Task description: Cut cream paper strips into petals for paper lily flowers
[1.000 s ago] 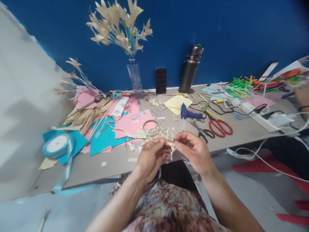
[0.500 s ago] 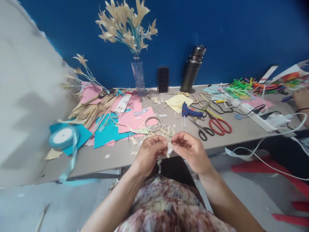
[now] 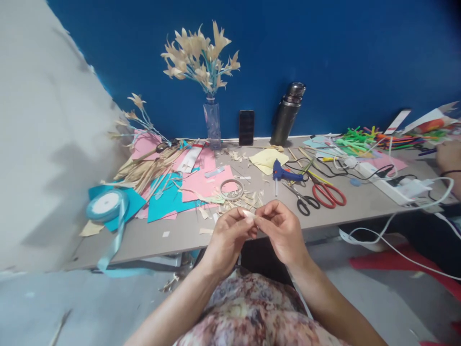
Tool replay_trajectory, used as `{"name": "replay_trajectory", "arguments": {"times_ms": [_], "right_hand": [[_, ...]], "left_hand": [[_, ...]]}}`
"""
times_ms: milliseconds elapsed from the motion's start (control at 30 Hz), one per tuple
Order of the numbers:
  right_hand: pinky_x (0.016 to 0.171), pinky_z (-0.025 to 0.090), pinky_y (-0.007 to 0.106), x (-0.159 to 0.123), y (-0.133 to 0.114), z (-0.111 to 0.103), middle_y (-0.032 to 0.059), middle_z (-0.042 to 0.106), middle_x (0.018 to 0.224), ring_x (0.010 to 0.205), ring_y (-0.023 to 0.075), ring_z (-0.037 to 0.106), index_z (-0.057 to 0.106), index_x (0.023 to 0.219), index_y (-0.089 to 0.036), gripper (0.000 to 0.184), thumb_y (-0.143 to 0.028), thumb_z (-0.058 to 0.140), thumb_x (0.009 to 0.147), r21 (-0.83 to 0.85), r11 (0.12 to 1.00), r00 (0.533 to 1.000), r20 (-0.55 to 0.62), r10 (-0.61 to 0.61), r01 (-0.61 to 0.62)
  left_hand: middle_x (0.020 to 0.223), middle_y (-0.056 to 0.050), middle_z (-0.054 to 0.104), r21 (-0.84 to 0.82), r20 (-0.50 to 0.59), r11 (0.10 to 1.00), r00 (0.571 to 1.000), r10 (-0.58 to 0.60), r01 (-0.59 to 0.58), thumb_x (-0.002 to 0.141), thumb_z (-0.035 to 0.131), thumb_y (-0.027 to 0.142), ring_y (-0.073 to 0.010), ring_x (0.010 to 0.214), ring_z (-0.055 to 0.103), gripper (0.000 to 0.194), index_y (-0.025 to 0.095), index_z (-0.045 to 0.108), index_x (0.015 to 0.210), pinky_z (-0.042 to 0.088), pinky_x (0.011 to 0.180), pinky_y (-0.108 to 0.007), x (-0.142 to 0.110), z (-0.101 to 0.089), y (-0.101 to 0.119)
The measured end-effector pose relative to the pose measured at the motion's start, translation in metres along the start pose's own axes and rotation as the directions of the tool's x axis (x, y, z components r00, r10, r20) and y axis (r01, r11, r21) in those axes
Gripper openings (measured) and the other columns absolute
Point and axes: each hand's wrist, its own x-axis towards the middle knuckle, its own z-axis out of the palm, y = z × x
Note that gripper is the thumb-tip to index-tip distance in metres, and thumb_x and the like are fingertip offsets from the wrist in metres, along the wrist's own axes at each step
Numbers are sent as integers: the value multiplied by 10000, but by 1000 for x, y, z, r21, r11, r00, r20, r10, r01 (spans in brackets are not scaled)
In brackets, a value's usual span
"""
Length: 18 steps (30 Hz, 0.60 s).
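Above the table's front edge, my left hand and my right hand meet, thumbs and fingertips pinched together. Between them is a small cream-coloured petal-like piece, partly covered by the fingers. Just beyond my fingertips, pale scraps are strewn around a roll of tape. Black-handled scissors, red-handled scissors and a blue glue gun lie past my right hand. Cream flowers on blue stems stand in a clear bottle.
Left are a blue ribbon spool, pink paper and dried husk strips. A phone and flask lean on the wall. Right are a power strip, cables, pipe cleaners and another person's arm.
My fingertips have come together, and the pale piece now shows between them. The camera view has tilted up and shifted slightly left.
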Motion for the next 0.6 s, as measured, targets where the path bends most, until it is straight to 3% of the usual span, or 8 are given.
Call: {"name": "replay_trajectory", "arguments": {"times_ms": [100, 333, 400, 467, 533, 600], "right_hand": [[591, 544, 242, 6, 2, 1, -25, 665, 782, 626, 117, 623, 557, 833, -208, 226, -247, 777, 795, -96, 995, 1000, -17, -5, 4], [619, 510, 221, 23, 3, -9, 12, 666, 790, 696, 138, 622, 607, 862, -194, 155, -310, 706, 836, -436, 899, 997, -37, -62, 39], [583, 502, 221, 23, 3, -20, 21, 662, 774, 672, 145, 623, 610, 867, -195, 137, -326, 643, 886, -598, 796, 987, -45, -152, 95], [570, 504, 217, 22, 4, -38, 23, 666, 763, 656, 148, 631, 624, 898, -198, 97, -293, 606, 909, -756, 627, 958, 5, -286, 191], [583, 513, 212, 22, 5, -59, 24, 678, 768, 637, 141, 638, 630, 899, -201, 62, -241, 584, 908, -855, 412, 886, 109, -451, 315], [622, 528, 209, 25, 5, -79, 27, 699, 797, 654, 139, 662, 633, 895, -209, 66, -201, 568, 906, -895, 236, 815, 201, -544, 378]], "left_hand": [[626, 2, 597, 95, -54, 993, 996, 71, -66, 762, 754, 250, -98, 593, 525, 180, 146, 609, 741, 419, 620, -222, 4, -1, -1], [659, 6, 591, 127, -167, 991, 984, 63, -42, 737, 762, 285, -93, 601, 519, 224, 157, 578, 720, 414, 582, -210, 22, -16, 7], [677, 6, 602, 211, -204, 977, 975, 84, -40, 746, 746, 294, -97, 614, 529, 219, 167, 569, 724, 423, 594, -213, 27, -24, 18], [691, 6, 614, 344, -216, 938, 970, 114, -34, 756, 728, 313, -102, 627, 543, 211, 173, 571, 732, 433, 617, -221, 33, -31, 36], [674, 5, 620, 507, -197, 862, 972, 132, -14, 755, 710, 329, -100, 586, 530, 208, 173, 578, 717, 419, 590, -225, 46, -34, 61], [674, 3, 632, 683, -173, 731, 973, 152, 7, 748, 695, 319, -99, 560, 511, 181, 172, 597, 709, 405, 564, -226, 69, -31, 88]]}}
